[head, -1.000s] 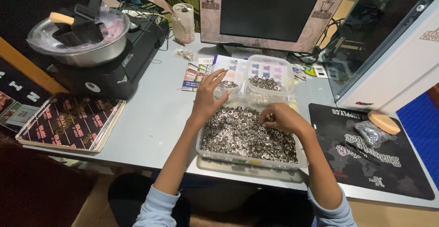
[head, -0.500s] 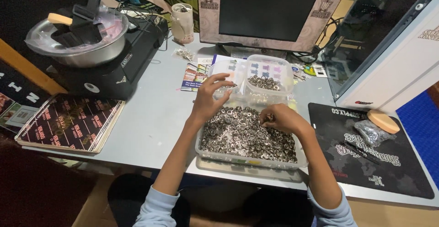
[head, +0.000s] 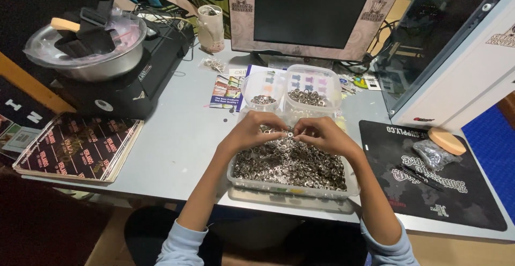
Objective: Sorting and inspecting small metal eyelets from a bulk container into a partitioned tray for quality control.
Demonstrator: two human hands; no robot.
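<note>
Head view, entries placed against the clear rectangular plastic tub of small silver metal rings (head: 292,164).

Hidden or unclear: I cannot separate single rings in the heap. The tub's near wall and the second clear tray beneath it are partly blocked by my forearms. The one small silver ring (head: 290,134) at my fingertips is barely resolvable.

Left hand (head: 252,132): over the tub's far edge, fingers curled, thumb and forefinger pinching the small ring. Right hand (head: 322,135): just beside it, fingertips meeting the left's on the same ring, also closed in a pinch.

Behind the tub: a round clear plastic cup (head: 263,90) and a squarish clear plastic container (head: 312,88), each holding a shallow layer of rings, standing on colourful printed leaflets (head: 225,91). Further behind: a dark monitor with a patterned pale frame (head: 314,11), cut off at the top.

Left of the tub: a black appliance carrying a steel bowl under clear film (head: 102,51); a stack of dark patterned printed sheets (head: 75,148).

Right of the tub: a black printed desk mat (head: 429,191) with a tan round disc (head: 447,140) and a small clear bag (head: 432,153); a white computer case (head: 456,57), cut off.

All on a grey tabletop (head: 177,137).
</note>
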